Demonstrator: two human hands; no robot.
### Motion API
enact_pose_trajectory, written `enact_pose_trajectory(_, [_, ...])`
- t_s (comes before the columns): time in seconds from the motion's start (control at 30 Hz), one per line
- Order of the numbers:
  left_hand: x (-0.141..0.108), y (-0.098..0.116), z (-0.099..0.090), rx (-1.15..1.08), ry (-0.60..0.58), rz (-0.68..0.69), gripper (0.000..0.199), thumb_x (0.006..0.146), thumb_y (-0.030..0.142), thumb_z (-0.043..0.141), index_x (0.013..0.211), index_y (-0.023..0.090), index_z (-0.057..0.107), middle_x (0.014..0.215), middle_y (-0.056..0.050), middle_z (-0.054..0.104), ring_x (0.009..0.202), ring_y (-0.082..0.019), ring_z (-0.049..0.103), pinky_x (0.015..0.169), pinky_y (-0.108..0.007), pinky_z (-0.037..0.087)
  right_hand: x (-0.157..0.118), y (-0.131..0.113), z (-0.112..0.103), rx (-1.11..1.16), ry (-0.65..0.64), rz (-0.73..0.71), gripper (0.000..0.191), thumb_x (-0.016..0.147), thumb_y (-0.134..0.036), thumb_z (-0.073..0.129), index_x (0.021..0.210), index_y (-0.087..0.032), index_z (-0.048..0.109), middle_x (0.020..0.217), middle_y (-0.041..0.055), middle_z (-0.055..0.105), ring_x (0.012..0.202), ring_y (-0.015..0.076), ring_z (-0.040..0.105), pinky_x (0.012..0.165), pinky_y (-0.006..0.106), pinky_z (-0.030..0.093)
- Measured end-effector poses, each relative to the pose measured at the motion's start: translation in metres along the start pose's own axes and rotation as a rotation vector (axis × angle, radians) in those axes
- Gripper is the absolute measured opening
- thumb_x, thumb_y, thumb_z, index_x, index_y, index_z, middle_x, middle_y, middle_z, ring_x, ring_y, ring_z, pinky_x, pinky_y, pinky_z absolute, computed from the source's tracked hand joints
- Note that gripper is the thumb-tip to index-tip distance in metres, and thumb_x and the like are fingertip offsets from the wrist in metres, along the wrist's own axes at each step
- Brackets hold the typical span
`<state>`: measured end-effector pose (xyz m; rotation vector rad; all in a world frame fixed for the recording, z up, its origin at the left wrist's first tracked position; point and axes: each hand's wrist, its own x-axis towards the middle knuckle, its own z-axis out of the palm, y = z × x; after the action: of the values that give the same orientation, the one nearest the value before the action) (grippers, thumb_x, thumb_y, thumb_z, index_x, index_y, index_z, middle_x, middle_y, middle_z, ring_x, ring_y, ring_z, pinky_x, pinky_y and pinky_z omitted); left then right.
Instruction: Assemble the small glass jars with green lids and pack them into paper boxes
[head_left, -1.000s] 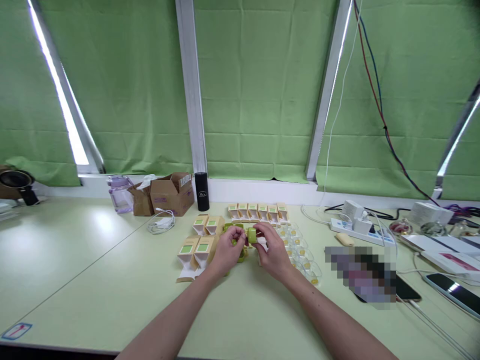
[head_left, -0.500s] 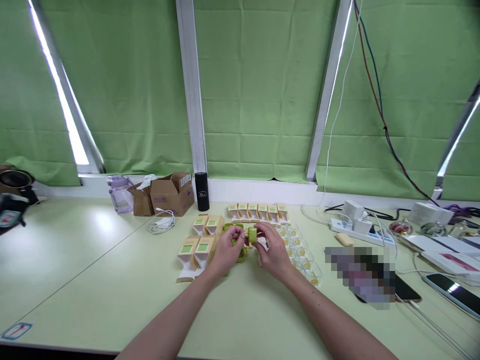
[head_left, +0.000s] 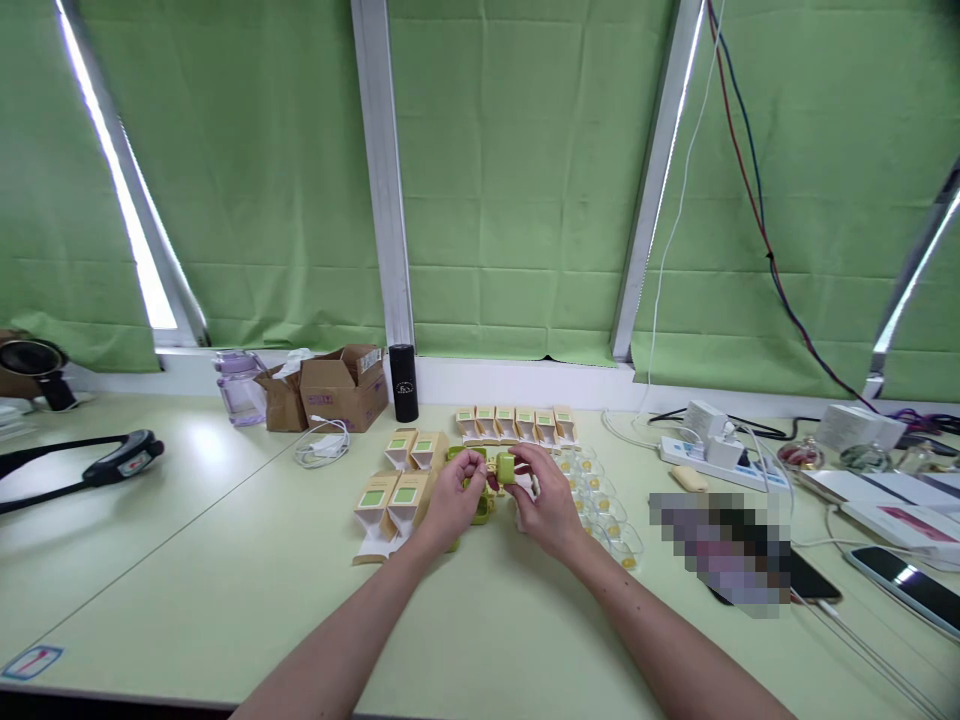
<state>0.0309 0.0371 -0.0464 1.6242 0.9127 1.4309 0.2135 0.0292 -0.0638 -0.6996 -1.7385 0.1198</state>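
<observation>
Over the middle of the table, my right hand [head_left: 549, 505] grips a small green box-shaped piece [head_left: 505, 468] between thumb and fingers. Close beside it, the fingertips of my left hand [head_left: 454, 498] are pinched together; a small yellowish part shows between the hands, but what the left fingers hold is hidden. More green pieces [head_left: 481, 513] lie beneath and behind the hands, partly covered. To the left stand several cream cartons with green labels [head_left: 407, 497]. Clear plastic cups with yellow centres [head_left: 609, 508] sit in rows right of my right hand.
A row of small cartons [head_left: 517, 427] stands at the back. Behind are a cardboard box [head_left: 345, 392], a black cylinder [head_left: 403, 384] and a purple jug [head_left: 241, 388]. At right lie a power strip [head_left: 724, 463], cables and phones [head_left: 911, 585]. A black strap-like device [head_left: 120, 458] is at far left.
The black strap-like device at far left has come further into view, to the right and lower. My hands and the green piece have hardly moved.
</observation>
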Motion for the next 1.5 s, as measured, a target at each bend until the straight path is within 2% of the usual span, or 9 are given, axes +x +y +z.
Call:
enact_pose_trajectory(0.17, [-0.001, 0.001, -0.001, 0.005, 0.015, 0.039, 0.031, 0.095, 0.05, 0.068, 0.09, 0.021, 0.061, 0.082, -0.001, 0.068, 0.078, -0.018, 0.068, 0.074, -0.031, 0.058, 0.002, -0.004, -0.001, 0.022, 0.014, 0.017, 0.044, 0.094, -0.016, 0.064, 0.137, -0.028, 0.061, 0.132, 0.013, 0.067, 0.115, 0.0301, 0.069, 0.091, 0.049, 0.067])
enact_pose_trajectory(0.33, [-0.003, 0.004, -0.006, 0.122, 0.074, 0.096, 0.028, 0.1, 0.047, 0.062, 0.109, 0.02, 0.064, 0.089, -0.006, 0.073, 0.085, -0.022, 0.071, 0.077, -0.034, 0.057, 0.003, -0.007, -0.002, 0.062, 0.053, 0.042, 0.049, 0.095, -0.014, 0.061, 0.142, -0.029, 0.059, 0.136, 0.0133, 0.06, 0.126, 0.0301, 0.063, 0.101, 0.05, 0.065])
enact_pose_trajectory(0.47, [-0.006, 0.007, -0.008, 0.326, 0.123, 0.286, 0.025, 0.101, 0.036, 0.06, 0.12, 0.02, 0.066, 0.112, -0.011, 0.067, 0.102, -0.025, 0.071, 0.095, -0.044, 0.058, 0.002, -0.008, -0.004, 0.009, 0.06, 0.036, 0.053, 0.095, -0.013, 0.059, 0.146, -0.029, 0.058, 0.137, 0.0139, 0.055, 0.129, 0.0304, 0.061, 0.103, 0.051, 0.064])
enact_pose_trajectory(0.57, [-0.008, 0.009, -0.007, 0.479, 0.09, 0.467, 0.032, 0.1, 0.028, 0.061, 0.131, 0.021, 0.062, 0.12, -0.013, 0.067, 0.124, -0.032, 0.061, 0.109, -0.054, 0.051, 0.001, -0.007, -0.004, -0.068, 0.051, -0.04, 0.056, 0.097, -0.013, 0.058, 0.151, -0.029, 0.055, 0.137, 0.0151, 0.056, 0.13, 0.0324, 0.061, 0.105, 0.054, 0.063])
enact_pose_trajectory(0.7, [-0.011, 0.009, -0.004, 0.583, 0.013, 0.622, 0.05, 0.097, 0.019, 0.063, 0.146, 0.022, 0.052, 0.136, -0.015, 0.065, 0.132, -0.035, 0.049, 0.111, -0.059, 0.049, 0.001, -0.006, -0.005, -0.133, 0.03, -0.166, 0.06, 0.098, -0.01, 0.055, 0.156, -0.028, 0.047, 0.14, 0.0168, 0.061, 0.132, 0.0333, 0.063, 0.106, 0.056, 0.062])
enact_pose_trajectory(0.87, [-0.011, 0.006, -0.005, 0.594, -0.038, 0.655, 0.053, 0.099, 0.016, 0.06, 0.15, 0.024, 0.051, 0.141, -0.014, 0.063, 0.134, -0.035, 0.047, 0.112, -0.059, 0.049, 0.002, -0.005, -0.007, -0.2, -0.014, -0.299, 0.054, 0.1, -0.007, 0.053, 0.15, -0.025, 0.048, 0.138, 0.0172, 0.066, 0.134, 0.0321, 0.064, 0.107, 0.057, 0.062])
enact_pose_trajectory(1.1, [-0.009, 0.005, -0.006, 0.603, -0.015, 0.672, 0.045, 0.101, 0.019, 0.059, 0.145, 0.024, 0.056, 0.136, -0.014, 0.066, 0.131, -0.034, 0.05, 0.11, -0.058, 0.05, 0.005, -0.007, -0.011, -0.256, -0.043, -0.343, 0.035, 0.103, -0.008, 0.051, 0.134, -0.022, 0.058, 0.137, 0.0206, 0.065, 0.13, 0.0326, 0.066, 0.097, 0.052, 0.066])
enact_pose_trajectory(1.5, [-0.01, 0.006, -0.006, 0.61, 0.001, 0.696, 0.047, 0.1, 0.016, 0.059, 0.146, 0.024, 0.057, 0.133, -0.014, 0.067, 0.129, -0.034, 0.052, 0.109, -0.058, 0.051, 0.005, -0.009, -0.011, -0.291, -0.072, -0.354, 0.039, 0.103, -0.008, 0.049, 0.139, -0.022, 0.058, 0.137, 0.0215, 0.062, 0.125, 0.0328, 0.066, 0.096, 0.052, 0.066])
